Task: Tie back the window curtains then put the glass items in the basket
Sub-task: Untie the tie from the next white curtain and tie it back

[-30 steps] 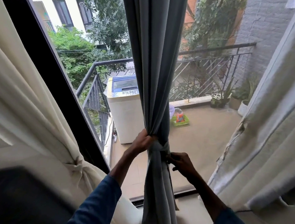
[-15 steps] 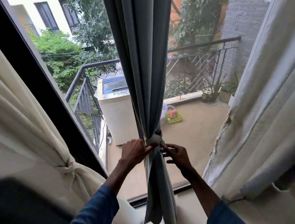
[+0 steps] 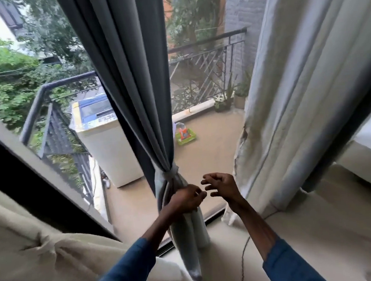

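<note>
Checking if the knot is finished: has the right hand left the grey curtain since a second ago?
Yes. The right hand has come off the grey curtain, now open to the right of its knot.

Grey curtain [image 3: 131,82] hangs gathered, cinched by a knotted tie [image 3: 169,172].

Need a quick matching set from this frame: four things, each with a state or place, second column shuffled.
Column 1:
1. grey curtain
2. left hand
3. right hand
4. washing machine

Column 2:
A. open, fingers spread, touching no fabric
B. on the balcony, by the railing
C. cinched with a tie at mid-height
D. against the curtain tail just below the tie

Pairs: 1-C, 2-D, 3-A, 4-B
</note>
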`<action>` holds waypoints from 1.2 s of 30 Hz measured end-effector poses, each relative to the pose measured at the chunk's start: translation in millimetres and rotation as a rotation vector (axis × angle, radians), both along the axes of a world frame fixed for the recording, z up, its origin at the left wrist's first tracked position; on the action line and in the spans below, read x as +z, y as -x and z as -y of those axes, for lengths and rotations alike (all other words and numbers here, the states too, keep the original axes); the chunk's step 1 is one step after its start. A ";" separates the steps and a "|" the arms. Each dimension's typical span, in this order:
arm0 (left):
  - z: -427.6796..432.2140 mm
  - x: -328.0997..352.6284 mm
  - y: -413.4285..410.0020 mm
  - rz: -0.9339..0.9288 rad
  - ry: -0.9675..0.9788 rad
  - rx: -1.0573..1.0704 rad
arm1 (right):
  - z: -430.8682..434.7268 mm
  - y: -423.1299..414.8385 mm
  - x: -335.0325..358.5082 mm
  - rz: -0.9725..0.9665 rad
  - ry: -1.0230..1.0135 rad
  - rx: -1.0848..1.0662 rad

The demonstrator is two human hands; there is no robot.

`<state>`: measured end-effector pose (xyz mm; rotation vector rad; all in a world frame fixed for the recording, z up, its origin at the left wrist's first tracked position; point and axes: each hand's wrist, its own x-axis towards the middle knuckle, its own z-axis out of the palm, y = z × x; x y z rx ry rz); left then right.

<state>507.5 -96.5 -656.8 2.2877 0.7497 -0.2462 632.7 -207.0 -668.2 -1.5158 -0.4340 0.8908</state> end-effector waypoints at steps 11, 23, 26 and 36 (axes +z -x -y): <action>33.9 53.1 -130.8 0.478 -0.232 -0.008 | 74.1 -107.0 78.0 0.264 0.005 -0.216; 65.0 230.6 -256.7 1.051 -0.553 0.175 | 119.3 -242.5 269.4 0.730 -0.195 -0.176; 71.9 286.1 -280.7 1.124 -0.575 0.163 | 122.7 -270.2 328.3 0.847 -0.255 -0.207; 86.2 483.5 -336.7 1.339 -0.830 0.210 | 120.5 -328.6 504.7 1.281 -0.393 -0.356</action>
